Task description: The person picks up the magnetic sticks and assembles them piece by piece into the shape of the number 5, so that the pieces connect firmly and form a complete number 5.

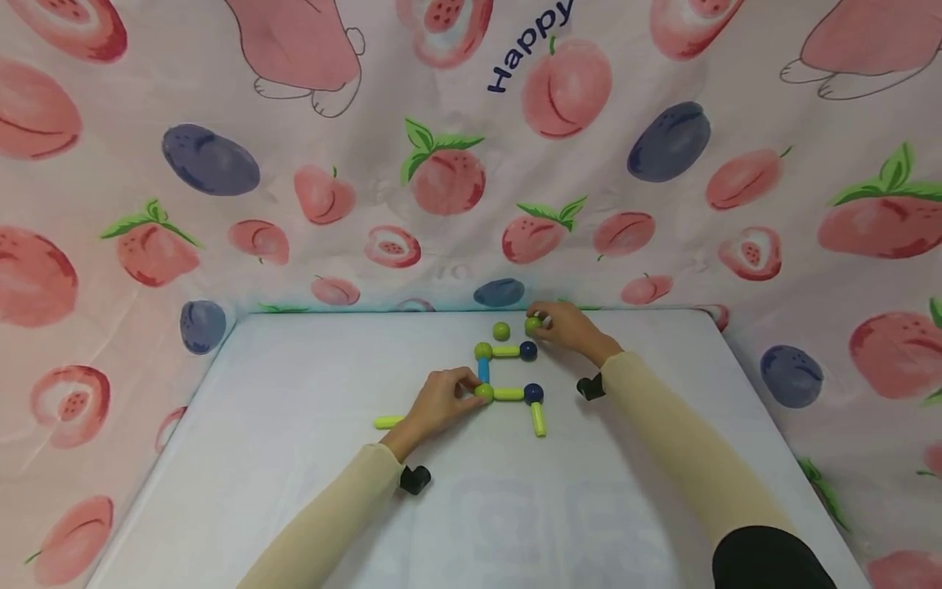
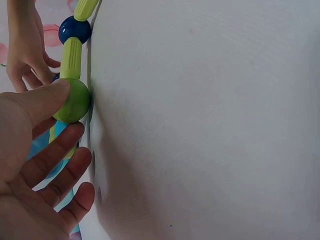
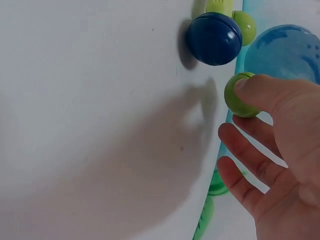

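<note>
My left hand (image 1: 440, 401) pinches a green ball (image 2: 75, 102) at the near left corner of a joined shape of balls and rods. From that corner a blue rod (image 1: 483, 372) runs to another green ball (image 1: 482, 351). Two yellow-green rods, one far (image 1: 505, 352) and one near (image 1: 509, 394), reach right to dark blue balls (image 1: 528, 351). A further yellow-green rod (image 1: 539, 420) points toward me from the near dark blue ball (image 1: 533, 393). At the table's far edge, my right hand (image 1: 570, 329) holds a separate green ball (image 3: 237, 95) between thumb and fingers.
A loose green ball (image 1: 501, 331) lies behind the shape. Left of it, a yellow-green rod (image 1: 387, 422) is partly covered by my left wrist. The white table (image 1: 294, 368) ends at a fruit-printed cloth (image 1: 441, 98). Both wrists carry small black cameras (image 1: 415, 480).
</note>
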The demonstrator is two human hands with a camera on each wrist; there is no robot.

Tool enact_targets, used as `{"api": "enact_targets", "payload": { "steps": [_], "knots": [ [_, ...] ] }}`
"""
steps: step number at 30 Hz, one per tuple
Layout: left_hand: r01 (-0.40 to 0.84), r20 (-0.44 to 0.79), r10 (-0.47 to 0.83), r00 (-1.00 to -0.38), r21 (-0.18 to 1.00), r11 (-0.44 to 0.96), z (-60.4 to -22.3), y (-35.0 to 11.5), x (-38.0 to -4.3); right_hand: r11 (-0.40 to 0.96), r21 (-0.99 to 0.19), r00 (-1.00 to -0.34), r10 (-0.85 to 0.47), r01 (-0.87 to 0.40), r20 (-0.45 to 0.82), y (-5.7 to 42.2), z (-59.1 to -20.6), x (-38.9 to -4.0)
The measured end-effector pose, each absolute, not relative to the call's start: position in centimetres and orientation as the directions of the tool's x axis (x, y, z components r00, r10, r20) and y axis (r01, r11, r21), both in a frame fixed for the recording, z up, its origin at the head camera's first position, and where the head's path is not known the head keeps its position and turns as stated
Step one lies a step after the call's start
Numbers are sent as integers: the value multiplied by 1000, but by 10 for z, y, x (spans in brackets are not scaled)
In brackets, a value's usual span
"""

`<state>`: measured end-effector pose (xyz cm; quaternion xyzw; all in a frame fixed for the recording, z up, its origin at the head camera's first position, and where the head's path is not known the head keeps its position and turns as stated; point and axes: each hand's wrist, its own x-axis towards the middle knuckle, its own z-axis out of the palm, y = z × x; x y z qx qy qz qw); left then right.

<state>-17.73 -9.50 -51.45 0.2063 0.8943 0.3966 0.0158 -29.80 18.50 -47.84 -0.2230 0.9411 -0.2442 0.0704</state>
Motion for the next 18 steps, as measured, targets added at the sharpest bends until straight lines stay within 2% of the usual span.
{"api": "enact_targets", "payload": {
  "steps": [9, 18],
  "knots": [
    [371, 155, 383, -910, 718, 590, -514, -95, -179, 728, -503, -862, -502, -466, 71, 209, -471, -281],
    [358, 149, 379, -913, 735, 575, -512, -94, -180, 675, -551, -848, -516, -492, 125, 225, -464, -255]
  ]
}}
